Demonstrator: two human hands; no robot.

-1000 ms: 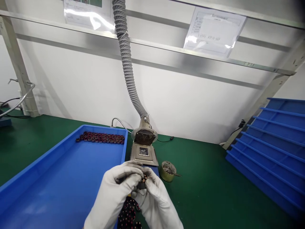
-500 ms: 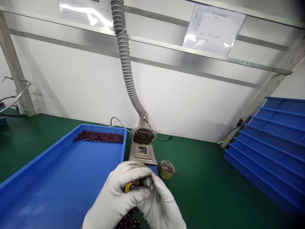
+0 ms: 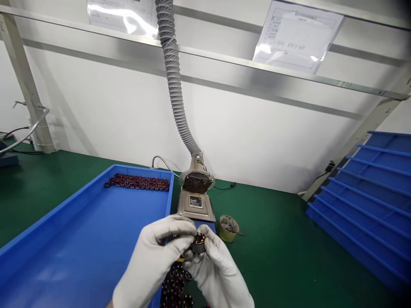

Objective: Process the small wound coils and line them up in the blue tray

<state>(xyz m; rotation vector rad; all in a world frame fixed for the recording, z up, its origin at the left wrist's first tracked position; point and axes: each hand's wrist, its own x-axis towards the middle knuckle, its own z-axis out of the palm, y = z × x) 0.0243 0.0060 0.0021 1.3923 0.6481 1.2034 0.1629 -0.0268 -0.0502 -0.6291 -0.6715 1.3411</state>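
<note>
Both hands wear white gloves and meet at the bottom centre. A small round dark part with copper-coloured bits is pinched in the fingers of my right hand. The closed fingertips of my left hand touch or nearly touch its left side; whether they grip anything is hidden. Just below the hands lie several dark rings with red dots. Beyond the hands stands a metal device with a flat plate under a round hood.
A blue tray at the left holds many small dark rings at its far end. A small tin with a stick stands right of the device. Stacked blue trays are at the right. A grey hose hangs above.
My left fingers have shifted off the top of the round part, which now shows its copper-coloured inside. More rings are visible below the hands. The view has shifted slightly.
</note>
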